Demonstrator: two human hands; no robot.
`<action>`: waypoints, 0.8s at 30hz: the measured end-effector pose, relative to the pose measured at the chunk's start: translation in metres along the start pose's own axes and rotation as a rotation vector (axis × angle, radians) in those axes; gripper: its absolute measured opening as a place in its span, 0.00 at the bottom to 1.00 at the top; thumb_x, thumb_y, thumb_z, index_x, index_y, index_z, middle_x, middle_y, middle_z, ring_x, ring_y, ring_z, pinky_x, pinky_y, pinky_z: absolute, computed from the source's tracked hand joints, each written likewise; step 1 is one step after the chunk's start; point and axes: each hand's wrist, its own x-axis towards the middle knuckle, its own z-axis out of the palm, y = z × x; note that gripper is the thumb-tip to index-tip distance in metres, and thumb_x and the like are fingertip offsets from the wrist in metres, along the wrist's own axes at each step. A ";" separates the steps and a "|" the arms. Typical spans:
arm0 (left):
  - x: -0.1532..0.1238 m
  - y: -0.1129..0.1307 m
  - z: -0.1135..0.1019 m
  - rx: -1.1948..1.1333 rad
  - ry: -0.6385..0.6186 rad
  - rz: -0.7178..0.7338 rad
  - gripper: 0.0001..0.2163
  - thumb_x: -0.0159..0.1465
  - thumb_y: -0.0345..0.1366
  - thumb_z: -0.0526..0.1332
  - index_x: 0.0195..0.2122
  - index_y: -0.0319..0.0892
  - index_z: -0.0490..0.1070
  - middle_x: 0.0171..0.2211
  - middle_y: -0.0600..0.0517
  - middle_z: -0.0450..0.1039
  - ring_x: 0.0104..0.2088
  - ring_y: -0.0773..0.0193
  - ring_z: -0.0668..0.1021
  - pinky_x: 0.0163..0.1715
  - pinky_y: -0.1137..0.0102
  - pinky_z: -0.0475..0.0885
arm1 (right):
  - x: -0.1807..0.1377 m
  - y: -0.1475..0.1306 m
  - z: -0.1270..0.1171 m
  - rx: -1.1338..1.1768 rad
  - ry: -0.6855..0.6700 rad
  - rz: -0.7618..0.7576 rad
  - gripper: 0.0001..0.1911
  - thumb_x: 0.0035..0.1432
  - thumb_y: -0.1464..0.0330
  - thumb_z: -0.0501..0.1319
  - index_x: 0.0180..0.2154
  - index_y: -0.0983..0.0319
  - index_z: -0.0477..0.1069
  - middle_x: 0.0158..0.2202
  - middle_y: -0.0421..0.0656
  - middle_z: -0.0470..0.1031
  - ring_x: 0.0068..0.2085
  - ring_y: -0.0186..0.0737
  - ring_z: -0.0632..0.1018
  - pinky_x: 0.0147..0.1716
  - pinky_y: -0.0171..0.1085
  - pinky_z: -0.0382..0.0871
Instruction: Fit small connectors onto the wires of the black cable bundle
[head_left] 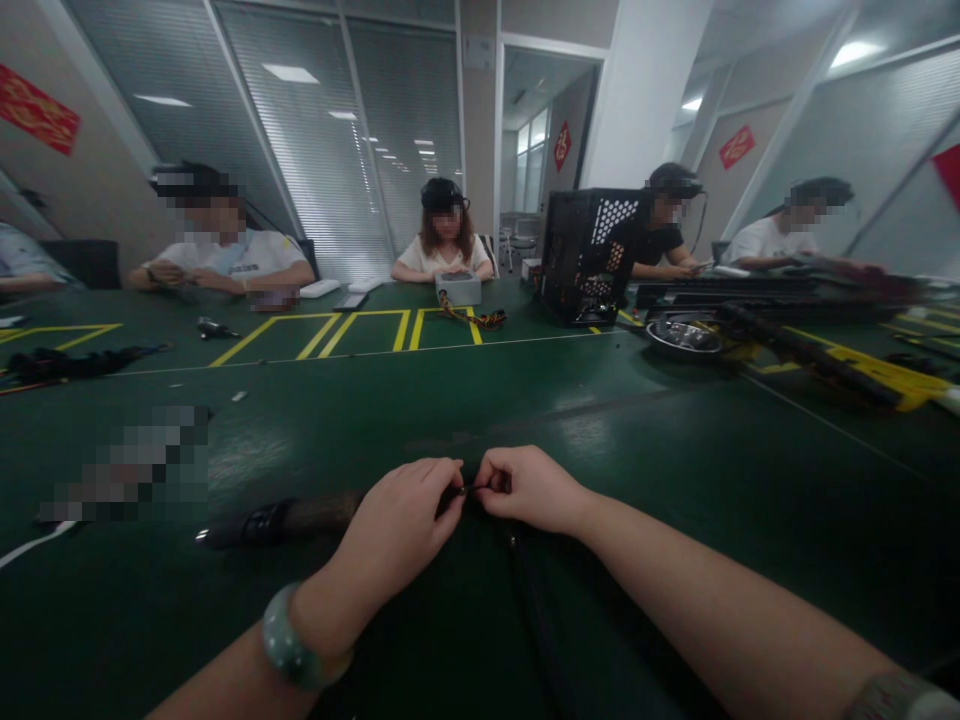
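Both my hands meet at the near middle of the dark green table (465, 400). My left hand (401, 525) is closed in a pinch, and my right hand (529, 487) is also closed, fingertips facing the left ones. Between them runs a thin black strand, perhaps a cable or tie (471, 489); I cannot make out exactly what it is. A dark bundle of cable (536, 600) trails from under my hands toward me. A dark cylindrical tool (277, 520) lies just left of my left hand. A green bracelet sits on my left wrist.
Several people sit along the far side of the table. A black perforated computer case (589, 255) stands at the back right, a small grey box (458, 288) with wires mid-back, a round fan-like part (682, 335) and long black pieces on the right. Yellow lines mark the table.
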 end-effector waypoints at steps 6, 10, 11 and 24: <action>0.000 -0.001 0.001 0.018 0.055 0.081 0.02 0.62 0.32 0.58 0.37 0.45 0.67 0.45 0.51 0.73 0.48 0.56 0.74 0.58 0.53 0.60 | 0.001 0.000 0.000 -0.008 -0.009 -0.001 0.03 0.54 0.70 0.62 0.33 0.61 0.72 0.26 0.36 0.74 0.26 0.30 0.73 0.25 0.27 0.61; 0.002 -0.001 0.001 0.022 0.039 0.083 0.03 0.62 0.31 0.58 0.37 0.45 0.67 0.44 0.52 0.73 0.48 0.57 0.74 0.58 0.53 0.59 | 0.001 0.002 0.001 -0.013 0.003 -0.016 0.03 0.53 0.71 0.62 0.33 0.61 0.71 0.26 0.35 0.73 0.26 0.29 0.72 0.24 0.27 0.61; 0.002 -0.001 0.001 0.018 0.027 0.070 0.03 0.63 0.31 0.57 0.38 0.45 0.67 0.43 0.52 0.73 0.46 0.57 0.74 0.56 0.54 0.62 | 0.001 0.002 0.002 -0.013 0.005 -0.016 0.03 0.54 0.71 0.62 0.33 0.61 0.71 0.26 0.35 0.73 0.26 0.29 0.72 0.24 0.27 0.61; 0.001 -0.004 0.003 -0.030 -0.019 0.010 0.03 0.64 0.35 0.58 0.38 0.45 0.69 0.37 0.52 0.73 0.37 0.59 0.75 0.38 0.64 0.68 | 0.000 0.000 0.001 -0.005 -0.023 -0.002 0.04 0.56 0.69 0.62 0.36 0.61 0.73 0.28 0.36 0.74 0.28 0.30 0.73 0.25 0.28 0.62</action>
